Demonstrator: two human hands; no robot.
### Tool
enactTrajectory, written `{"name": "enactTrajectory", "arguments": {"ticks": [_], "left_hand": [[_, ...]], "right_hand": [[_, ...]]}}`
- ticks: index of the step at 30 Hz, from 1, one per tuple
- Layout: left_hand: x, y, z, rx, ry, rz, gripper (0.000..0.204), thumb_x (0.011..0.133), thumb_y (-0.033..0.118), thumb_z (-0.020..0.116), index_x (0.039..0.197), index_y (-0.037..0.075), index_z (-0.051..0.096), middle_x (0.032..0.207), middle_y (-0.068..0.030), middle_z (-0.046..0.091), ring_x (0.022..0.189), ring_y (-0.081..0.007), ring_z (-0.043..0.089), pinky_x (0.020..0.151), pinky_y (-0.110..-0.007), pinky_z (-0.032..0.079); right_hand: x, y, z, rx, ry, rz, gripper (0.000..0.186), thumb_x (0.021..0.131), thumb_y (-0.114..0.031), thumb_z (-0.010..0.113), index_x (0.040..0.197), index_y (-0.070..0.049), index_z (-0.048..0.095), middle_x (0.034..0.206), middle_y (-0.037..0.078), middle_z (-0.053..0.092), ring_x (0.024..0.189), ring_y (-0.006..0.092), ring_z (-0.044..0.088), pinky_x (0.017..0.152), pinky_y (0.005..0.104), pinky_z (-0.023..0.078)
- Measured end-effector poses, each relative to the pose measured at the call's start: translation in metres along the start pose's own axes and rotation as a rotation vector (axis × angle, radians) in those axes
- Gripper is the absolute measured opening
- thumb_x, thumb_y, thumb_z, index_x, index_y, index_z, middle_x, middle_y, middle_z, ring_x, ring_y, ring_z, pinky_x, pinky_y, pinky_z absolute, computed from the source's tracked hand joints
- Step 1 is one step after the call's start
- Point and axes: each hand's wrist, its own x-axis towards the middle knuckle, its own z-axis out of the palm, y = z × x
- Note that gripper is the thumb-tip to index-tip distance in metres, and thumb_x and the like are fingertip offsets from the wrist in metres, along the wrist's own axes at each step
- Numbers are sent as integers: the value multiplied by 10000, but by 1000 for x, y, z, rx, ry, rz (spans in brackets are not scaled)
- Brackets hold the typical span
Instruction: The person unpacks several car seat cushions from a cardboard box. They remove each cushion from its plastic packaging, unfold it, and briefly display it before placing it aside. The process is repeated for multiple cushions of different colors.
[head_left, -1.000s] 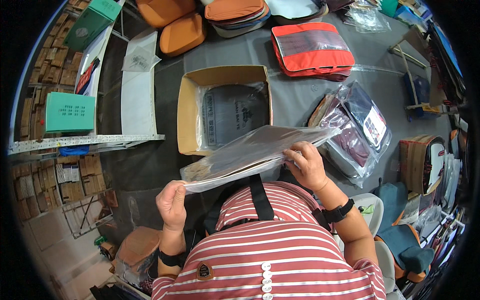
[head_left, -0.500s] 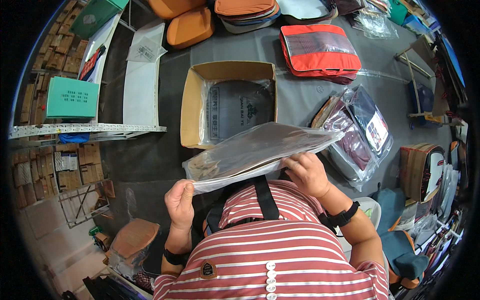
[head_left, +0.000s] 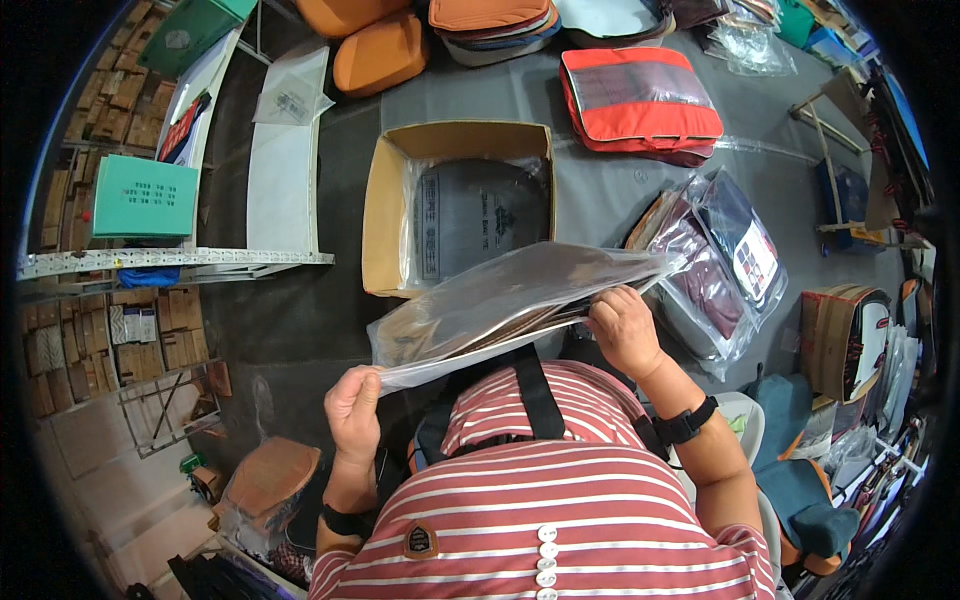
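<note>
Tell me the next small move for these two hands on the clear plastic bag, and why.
Probably, the right hand should press together the near edge of the flat, clear plastic bag: that edge seems to gape between the hands, showing thin brown layers inside, while the left hand pinches its left corner.

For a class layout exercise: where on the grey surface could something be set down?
The grey surface is bare between the box, red case and clear packs, and right of the case. The far side is crowded with orange cases and a stack; nearer, the left hand and right hand hold a plastic bag before the box.
</note>
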Motion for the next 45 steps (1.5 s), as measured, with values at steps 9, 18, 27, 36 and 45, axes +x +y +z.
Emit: {"name": "enactTrajectory", "arguments": {"ticks": [9,18,27,36,45], "left_hand": [[31,61,-74,-12,-402,-62,193,836,120,534,847,-62,599,834,-163,652,754,-180,621,697,-271,474],[88,53,26,709,-838,72,668,736,375,699,1276,96,422,1209,-205,454,1074,-392,509,876,-414,449],[122,-28,36,479,-684,-110,163,804,133,635,861,-18,614,745,-142,585,692,-215,556,662,-325,436],[103,-4,50,454,-656,61,205,780,195,610,791,-9,587,809,-180,584,781,-362,567,689,-423,443],[88,-8,45,467,-546,49,202,784,200,596,803,-1,601,804,-176,585,785,-368,571,699,-433,452]], "right_hand": [[38,-48,-58,113,46,-235,139,646,-69,624,756,-35,546,837,86,576,801,248,590,699,349,484],[29,-64,-33,147,-129,-282,138,635,-98,590,748,-37,540,810,93,569,765,254,581,696,347,478],[-6,-47,-57,181,-356,-85,192,605,-42,647,755,-39,529,803,97,565,691,282,567,651,361,462],[72,-54,-33,-196,-208,-8,676,689,-94,699,1311,-105,434,1110,132,560,1149,276,467,876,388,444],[70,-62,-14,-70,-236,-113,485,738,-71,578,1215,-150,534,947,89,536,1051,265,506,1028,517,290]]}}
